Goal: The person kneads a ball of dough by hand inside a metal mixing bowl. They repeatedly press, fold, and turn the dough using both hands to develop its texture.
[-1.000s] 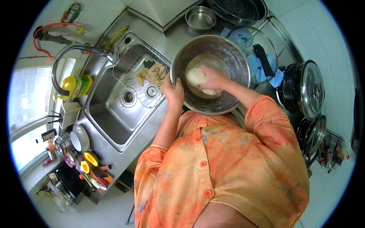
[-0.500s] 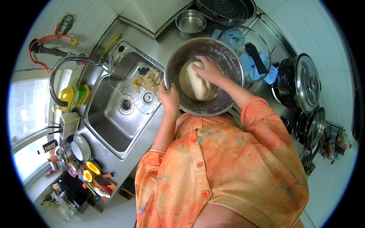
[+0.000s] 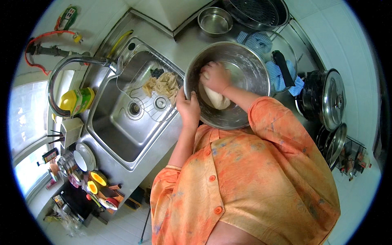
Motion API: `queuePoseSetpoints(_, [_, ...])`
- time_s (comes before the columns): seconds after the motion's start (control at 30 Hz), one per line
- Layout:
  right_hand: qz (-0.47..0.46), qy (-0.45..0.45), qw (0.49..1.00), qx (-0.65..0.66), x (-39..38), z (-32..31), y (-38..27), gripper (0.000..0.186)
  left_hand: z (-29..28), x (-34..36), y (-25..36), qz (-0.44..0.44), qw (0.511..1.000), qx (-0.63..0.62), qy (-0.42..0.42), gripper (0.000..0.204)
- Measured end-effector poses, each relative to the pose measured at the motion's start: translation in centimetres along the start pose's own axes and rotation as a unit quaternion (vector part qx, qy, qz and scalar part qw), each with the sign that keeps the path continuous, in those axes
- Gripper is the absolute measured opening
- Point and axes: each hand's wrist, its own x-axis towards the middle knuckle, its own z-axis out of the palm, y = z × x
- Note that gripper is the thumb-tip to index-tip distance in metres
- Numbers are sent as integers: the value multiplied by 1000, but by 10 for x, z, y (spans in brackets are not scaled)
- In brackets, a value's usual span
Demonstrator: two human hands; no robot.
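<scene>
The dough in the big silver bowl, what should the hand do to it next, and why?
Probably fold it over and press again. The right hand is pushing down on the pale dough, which looks stretched along the bottom of the metal bowl, and the left hand grips the rim to steady it.

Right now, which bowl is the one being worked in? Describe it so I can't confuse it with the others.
Start at the steel sink; on the counter just to its right sits the large steel mixing bowl. The left hand grips its near rim while the right hand presses pale dough inside. Unlike the small empty steel bowl behind it, this one is far bigger and flour-dusted.
</scene>
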Motion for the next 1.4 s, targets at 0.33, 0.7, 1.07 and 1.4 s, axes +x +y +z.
queuePoseSetpoints(0.33, [90,-17,995,44,30,2,-1,31,0,14,2,-53,998,5,24,33])
queuePoseSetpoints(0.7, [-23,92,990,108,-30,-48,-56,25,-24,41,-4,-61,997,-15,55,33])
queuePoseSetpoints(1.07, [-196,48,979,28,-21,-20,-39,19,-21,33,-9,-14,993,-8,114,29])
queuePoseSetpoints(1.4, [-186,28,982,16,67,15,-43,23,-24,66,-12,-54,984,7,168,25])
